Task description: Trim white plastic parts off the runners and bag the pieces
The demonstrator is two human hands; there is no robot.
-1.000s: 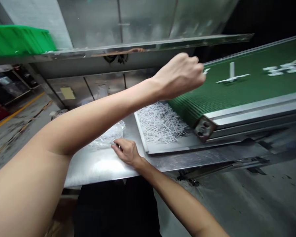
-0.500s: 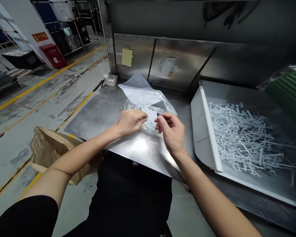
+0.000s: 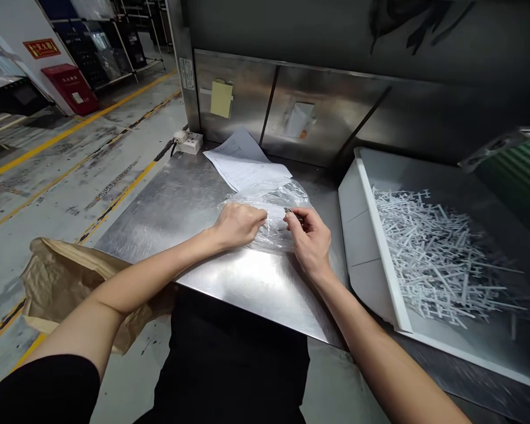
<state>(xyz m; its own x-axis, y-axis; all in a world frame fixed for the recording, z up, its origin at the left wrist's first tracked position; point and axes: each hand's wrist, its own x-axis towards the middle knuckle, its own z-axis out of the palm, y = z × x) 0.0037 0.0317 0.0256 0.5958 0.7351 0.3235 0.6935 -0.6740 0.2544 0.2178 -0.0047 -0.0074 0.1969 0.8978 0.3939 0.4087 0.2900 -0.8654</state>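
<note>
Steel counter (image 3: 145, 206) carries a clear bag (image 3: 274, 242) at twelve o'clock. Left hand (image 3: 241, 225), knuckles up, has its grip closed on a white piece (image 3: 269, 222) at its three o'clock; right hand (image 3: 311, 241), fingers curled, pinches a dark tool (image 3: 299, 219). The piece looks thin, branched.

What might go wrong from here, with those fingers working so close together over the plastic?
The small dark item in the right hand points toward the left hand; if it is sharp, a slip might nick a fingertip.
The thin white piece at the left fingertips could drop onto the crinkled clear plastic and be hard to spot.
The paper sheets lie right against that plastic, so a tug might drag them along.
</note>
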